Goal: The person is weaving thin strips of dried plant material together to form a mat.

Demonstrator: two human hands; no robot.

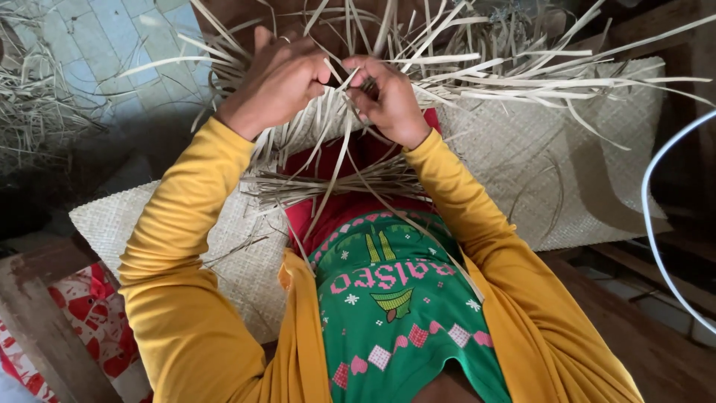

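Pale reed strips (pixel 350 142) pinched in both hands at once: left hand (pixel 280 78) and right hand (pixel 388 97) fingers closed tight on loose ends, up at far edge of woven mat (pixel 589 164). Mat spreads over lap and out both sides. More loose strips (pixel 33 104) piled on tiled floor (pixel 112 45) at left. Wooden boards (pixel 649 343) under mat, lower right.

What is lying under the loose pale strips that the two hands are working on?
Under the loose strips lies a finished woven mat, spread both sides of the person's lap. A red cloth shows beneath the left hand and right hand. What the mat rests on is covered.
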